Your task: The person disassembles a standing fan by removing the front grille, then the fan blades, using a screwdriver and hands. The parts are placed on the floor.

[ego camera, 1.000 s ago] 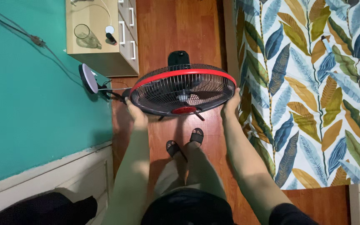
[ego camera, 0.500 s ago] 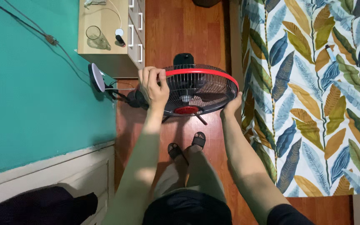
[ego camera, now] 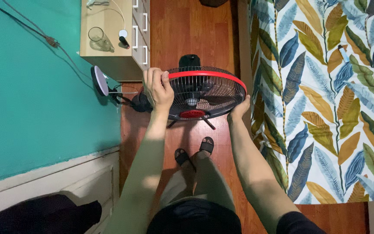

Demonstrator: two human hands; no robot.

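While both hands bear on the fan, these notes hold:
Change: left hand (ego camera: 157,90) has come up from the lower rim onto the guard's upper left edge, so the hold now sits diagonal.
Left grip: fingers curled closed over the red rim and wires.
Right grip: right hand (ego camera: 239,108) pressed against the lower right rim; closure cannot be told.
Fan (ego camera: 206,93): round black wire guard, red ring, red hub cap, standing on the wooden floor (ego camera: 187,26) between the bedside cabinet (ego camera: 109,60) and the bed (ego camera: 325,108).

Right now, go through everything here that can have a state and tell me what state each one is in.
Round black wire-grille fan with red rim: blades look still, face tilted upward, held at both sides.
Left hand: grip closed over the fan's left rim.
Right hand: pressed against the right rim.
Clear drinking glass: upright, looks empty.
Wooden drawer cabinet: drawers shut.
Round white lamp: unlit.
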